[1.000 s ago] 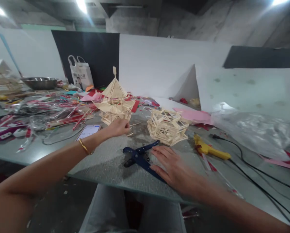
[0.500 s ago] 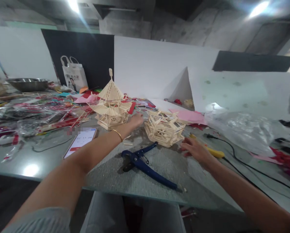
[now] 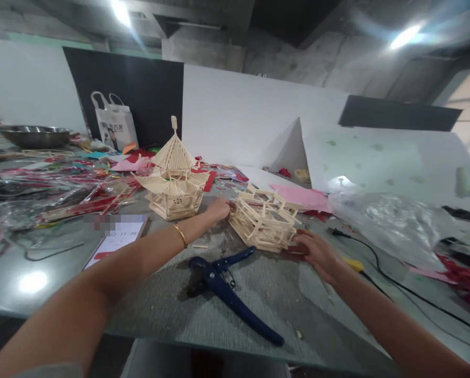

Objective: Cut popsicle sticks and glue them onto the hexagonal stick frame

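Note:
My left hand (image 3: 221,208) is against the left side of an open-topped wooden stick model (image 3: 263,223), its fingers curled at the upper edge. On the opposite side, my right hand (image 3: 316,253) has its fingers bent around the model's lower right corner. Thin pale sticks form the model's many-sided walls, and it rests on the table. Left of it stands a stick pavilion (image 3: 175,181) with a pointed roof. A blue ratchet-type cutter (image 3: 235,302) lies in front of the model, its handles spread.
A phone (image 3: 119,239) showing a timer lies left of my left forearm. Plastic wrappers and red strips (image 3: 73,189) cover the left side. At right are a yellow tool (image 3: 353,264) with a cord, a black plug cable (image 3: 376,244) and a clear plastic bag (image 3: 392,215).
Both my hands have moved in to the open-topped stick model and now touch its sides. The model has turned slightly. The whole view has shifted a little.

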A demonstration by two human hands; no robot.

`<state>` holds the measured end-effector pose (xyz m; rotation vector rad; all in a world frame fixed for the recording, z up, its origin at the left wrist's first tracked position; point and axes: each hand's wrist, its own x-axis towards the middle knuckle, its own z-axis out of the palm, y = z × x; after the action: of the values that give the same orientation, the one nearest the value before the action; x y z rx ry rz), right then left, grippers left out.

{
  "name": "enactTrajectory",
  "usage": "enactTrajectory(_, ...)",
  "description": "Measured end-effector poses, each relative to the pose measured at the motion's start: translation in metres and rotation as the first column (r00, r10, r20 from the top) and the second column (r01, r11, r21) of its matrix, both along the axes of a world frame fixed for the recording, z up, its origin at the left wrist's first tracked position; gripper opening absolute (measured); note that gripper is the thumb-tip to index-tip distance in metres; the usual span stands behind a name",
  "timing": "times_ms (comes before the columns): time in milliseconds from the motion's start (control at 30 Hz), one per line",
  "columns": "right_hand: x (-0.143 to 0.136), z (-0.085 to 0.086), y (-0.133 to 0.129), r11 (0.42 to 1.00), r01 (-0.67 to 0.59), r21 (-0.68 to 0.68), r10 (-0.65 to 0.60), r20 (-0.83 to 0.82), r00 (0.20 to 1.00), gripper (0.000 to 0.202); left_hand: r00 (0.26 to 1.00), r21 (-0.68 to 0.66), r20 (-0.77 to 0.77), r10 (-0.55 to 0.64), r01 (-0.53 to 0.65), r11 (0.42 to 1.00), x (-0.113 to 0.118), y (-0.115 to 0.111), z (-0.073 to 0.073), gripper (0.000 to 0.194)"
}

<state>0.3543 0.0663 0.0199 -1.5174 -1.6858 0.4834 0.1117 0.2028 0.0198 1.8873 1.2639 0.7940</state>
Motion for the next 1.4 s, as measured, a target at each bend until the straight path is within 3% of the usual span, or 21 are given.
enactTrajectory(100, 0.001, 0.008, 0.008, 0.985, 0.046, -0.168, -0.076, -0.176, 0.982, 0.022, 1.000, -0.002, 0.006, 0.014, -0.014, 1.000, -0.011, -0.013, -0.003, 0.038)
enactTrajectory(233, -0.001, 0.014, 0.019, 0.961, 0.053, -0.271, -0.129, -0.270, 0.954, 0.026, 1.000, 0.002, -0.004, 0.022, -0.022, 1.000, -0.022, -0.036, 0.000, 0.036)
enactTrajectory(400, -0.007, 0.021, 0.029, 0.942, 0.037, -0.333, -0.141, -0.293, 0.946, 0.031, 0.999, 0.006, -0.003, 0.050, -0.050, 0.999, -0.028, -0.060, -0.001, 0.036)
enactTrajectory(633, -0.016, 0.031, 0.030, 0.924, 0.019, -0.383, -0.127, -0.257, 0.958, 0.037, 0.998, -0.059, 0.056, 0.039, -0.035, 0.998, -0.035, -0.070, -0.004, 0.034)
enactTrajectory(933, -0.024, 0.028, 0.025, 0.940, 0.001, -0.342, -0.064, -0.174, 0.983, 0.038, 0.999, -0.001, -0.010, -0.048, 0.048, 0.999, -0.042, -0.068, -0.002, 0.028)
enactTrajectory(1033, -0.010, 0.024, 0.014, 0.944, 0.161, -0.287, -0.190, -0.077, 0.979, 0.035, 0.998, -0.024, -0.028, -0.048, 0.048, 0.999, -0.054, -0.073, 0.007, 0.027)
enactTrajectory(1100, -0.005, 0.021, -0.007, 0.935, 0.312, -0.170, -0.312, 0.026, 0.950, 0.028, 0.998, 0.010, -0.055, -0.034, 0.034, 0.999, -0.069, -0.074, 0.018, 0.028)
enactTrajectory(1133, -0.007, 0.019, -0.021, 0.934, 0.354, -0.038, -0.347, 0.120, 0.930, 0.024, 0.998, 0.047, -0.060, -0.013, 0.016, 0.999, -0.078, -0.074, 0.024, 0.027)
enactTrajectory(1200, -0.020, 0.016, -0.050, 0.969, 0.230, 0.092, -0.248, 0.341, 0.907, 0.020, 0.998, 0.139, -0.047, 0.031, -0.025, 0.990, -0.095, -0.073, 0.036, 0.020)
enactTrajectory(1267, -0.044, 0.014, -0.075, 0.989, -0.052, 0.142, -0.029, 0.515, 0.857, 0.018, 0.999, 0.180, -0.004, 0.042, -0.040, 0.983, -0.108, -0.070, 0.045, 0.014)
enactTrajectory(1333, -0.071, 0.015, -0.087, 0.941, -0.295, 0.167, 0.124, 0.641, 0.757, 0.026, 0.998, 0.176, 0.046, 0.040, -0.047, 0.983, -0.115, -0.068, 0.054, 0.016)
enactTrajectory(1400, -0.093, 0.019, -0.089, 0.898, -0.418, 0.141, 0.211, 0.694, 0.688, 0.032, 0.998, 0.203, 0.065, 0.023, -0.036, 0.978, -0.115, -0.069, 0.063, 0.016)
